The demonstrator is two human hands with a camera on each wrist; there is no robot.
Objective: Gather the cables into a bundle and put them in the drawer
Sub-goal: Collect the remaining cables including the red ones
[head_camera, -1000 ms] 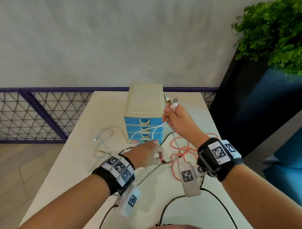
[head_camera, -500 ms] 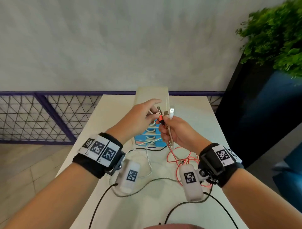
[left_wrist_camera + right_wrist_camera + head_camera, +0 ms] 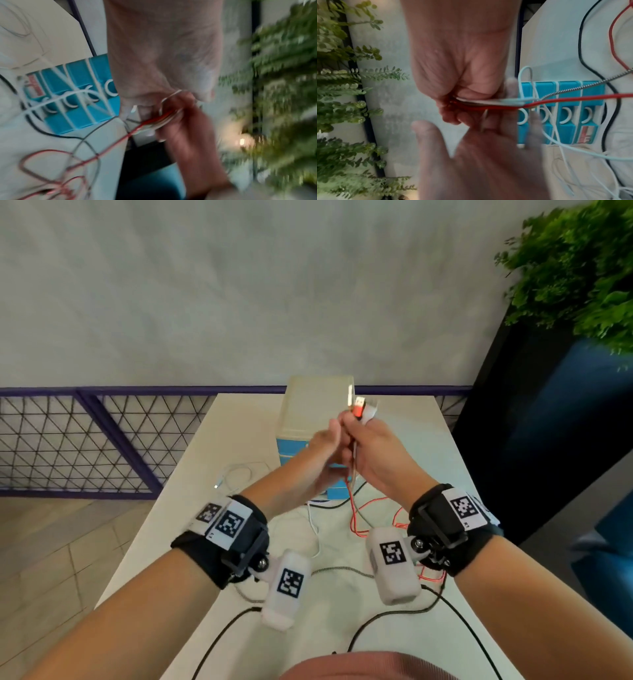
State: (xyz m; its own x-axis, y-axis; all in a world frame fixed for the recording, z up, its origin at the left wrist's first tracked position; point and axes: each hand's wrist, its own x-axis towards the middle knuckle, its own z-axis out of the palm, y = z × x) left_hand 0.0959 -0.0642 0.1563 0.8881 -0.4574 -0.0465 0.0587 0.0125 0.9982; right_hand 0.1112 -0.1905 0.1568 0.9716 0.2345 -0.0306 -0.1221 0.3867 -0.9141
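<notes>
My right hand [image 3: 376, 453] is raised in front of the drawer unit [image 3: 308, 405] and grips several cable ends; their plugs [image 3: 359, 407] stick up above the fist, a red one among them. From the fist a red cable [image 3: 352, 508], a white cable [image 3: 313, 529] and a braided grey cable [image 3: 342, 569] hang down to the table. The right wrist view shows the red cable [image 3: 573, 97] and braided cable [image 3: 573, 88] entering the fist [image 3: 453, 67]. My left hand [image 3: 322, 450] is blurred beside and just below it, thumb spread [image 3: 423, 129], gripping nothing I can see.
The unit has a beige top and blue drawers [image 3: 291, 450], all closed. A thin white cable loop [image 3: 239, 474] lies on the white table [image 3: 239, 433] to the left. Black leads cross the near table. A mesh railing [image 3: 85, 440] stands left, a dark planter [image 3: 548, 422] right.
My left hand picked the red plug up from the table and carried it to my right hand. The right hand now holds it with the others, and the left has dropped slightly.
</notes>
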